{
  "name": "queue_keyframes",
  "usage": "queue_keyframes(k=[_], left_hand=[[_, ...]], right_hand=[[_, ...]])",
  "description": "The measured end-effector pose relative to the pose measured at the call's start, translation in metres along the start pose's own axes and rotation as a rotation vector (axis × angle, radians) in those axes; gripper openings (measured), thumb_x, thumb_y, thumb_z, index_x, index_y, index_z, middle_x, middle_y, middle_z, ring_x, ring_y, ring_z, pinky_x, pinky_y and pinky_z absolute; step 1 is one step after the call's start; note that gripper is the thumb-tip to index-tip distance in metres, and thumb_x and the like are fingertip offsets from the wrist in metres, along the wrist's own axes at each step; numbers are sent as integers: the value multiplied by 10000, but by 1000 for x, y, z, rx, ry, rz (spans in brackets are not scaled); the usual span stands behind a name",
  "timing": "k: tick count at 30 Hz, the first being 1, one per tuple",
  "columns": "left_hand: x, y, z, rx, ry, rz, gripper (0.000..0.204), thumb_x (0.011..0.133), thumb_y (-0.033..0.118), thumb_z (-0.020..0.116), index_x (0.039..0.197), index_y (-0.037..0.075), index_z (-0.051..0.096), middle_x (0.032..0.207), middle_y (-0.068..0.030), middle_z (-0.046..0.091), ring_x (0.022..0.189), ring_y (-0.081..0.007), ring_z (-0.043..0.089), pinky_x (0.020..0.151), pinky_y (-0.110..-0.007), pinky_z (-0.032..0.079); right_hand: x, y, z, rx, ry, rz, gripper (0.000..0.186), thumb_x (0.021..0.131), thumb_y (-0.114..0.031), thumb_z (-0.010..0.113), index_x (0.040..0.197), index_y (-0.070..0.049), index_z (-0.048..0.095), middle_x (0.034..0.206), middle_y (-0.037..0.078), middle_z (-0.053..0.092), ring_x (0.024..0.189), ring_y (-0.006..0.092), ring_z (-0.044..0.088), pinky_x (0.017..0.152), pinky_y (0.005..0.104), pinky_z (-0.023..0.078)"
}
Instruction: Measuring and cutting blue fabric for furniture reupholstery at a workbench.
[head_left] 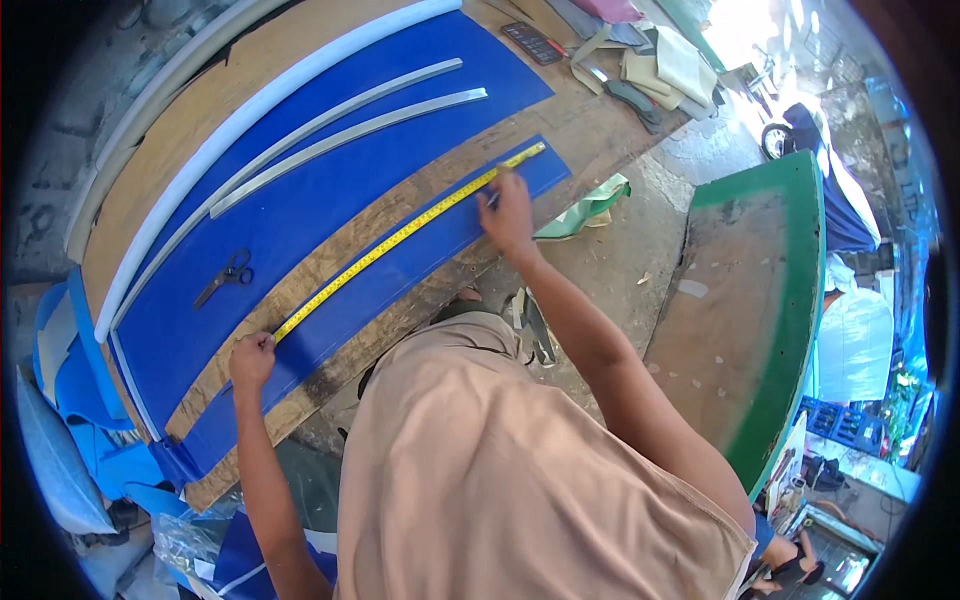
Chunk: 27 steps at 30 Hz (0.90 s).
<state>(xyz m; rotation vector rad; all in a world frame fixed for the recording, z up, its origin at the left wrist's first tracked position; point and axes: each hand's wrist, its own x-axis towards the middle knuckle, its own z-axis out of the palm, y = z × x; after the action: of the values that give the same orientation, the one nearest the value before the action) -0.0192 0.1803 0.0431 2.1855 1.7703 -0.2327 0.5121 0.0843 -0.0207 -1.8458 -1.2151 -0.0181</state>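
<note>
A yellow measuring tape (400, 235) lies stretched along a narrow blue strip of sheet material (350, 305), which has a faint line drawn along it. My left hand (252, 362) is closed on the tape's near-left end. Toward the far right end, my right hand (511, 214) rests with its fingers closed at the tape's edge; a small slim thing shows between them, too small to name. The tape runs a little past this hand. Beyond the strip, a wide blue sheet (350, 180) carries dark scissors (226, 278) and two slim pale strips (350, 147).
The wooden table (330, 245) shows between the blue pieces. A long white rolled edge (210, 140) borders the sheet. A calculator (533, 43) and folded cloth pieces (670, 65) lie at the far right. A green-edged panel (765, 300) stands right; another person (790, 560) is at lower right.
</note>
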Motion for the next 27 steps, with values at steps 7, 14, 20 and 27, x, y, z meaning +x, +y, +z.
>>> queue_keyframes(k=[7, 14, 20, 27], left_hand=[[15, 7, 10, 11, 115, 68, 214, 942, 253, 647, 996, 101, 787, 903, -138, 723, 791, -380, 681, 718, -483, 545], [11, 10, 18, 62, 221, 128, 198, 961, 246, 636, 986, 102, 771, 971, -149, 675, 799, -391, 662, 713, -493, 545], [-4, 14, 36, 163, 371, 160, 197, 976, 251, 618, 1027, 113, 749, 972, -124, 672, 794, -380, 667, 706, -486, 555], [-8, 14, 54, 282, 449, 152, 204, 986, 264, 605, 1092, 143, 730, 1012, -101, 676, 818, -360, 679, 693, -476, 565]], right_hand=[[-10, -25, 27, -166, -189, -94, 289, 854, -170, 740, 1042, -84, 538, 1396, 221, 572, 1292, 421, 508, 1096, 695, 321], [-13, -18, 37, -188, -237, -72, 291, 927, -255, 684, 1077, -59, 529, 1499, 259, 492, 1471, 448, 345, 1158, 774, 156], [-16, -15, 41, -168, -262, -21, 287, 912, -213, 705, 1063, -53, 520, 1572, 265, 419, 1538, 439, 272, 1186, 745, 120], [-17, -14, 43, -165, -253, -44, 301, 921, -231, 692, 1084, -43, 522, 1575, 284, 406, 1513, 483, 283, 1182, 753, 115]])
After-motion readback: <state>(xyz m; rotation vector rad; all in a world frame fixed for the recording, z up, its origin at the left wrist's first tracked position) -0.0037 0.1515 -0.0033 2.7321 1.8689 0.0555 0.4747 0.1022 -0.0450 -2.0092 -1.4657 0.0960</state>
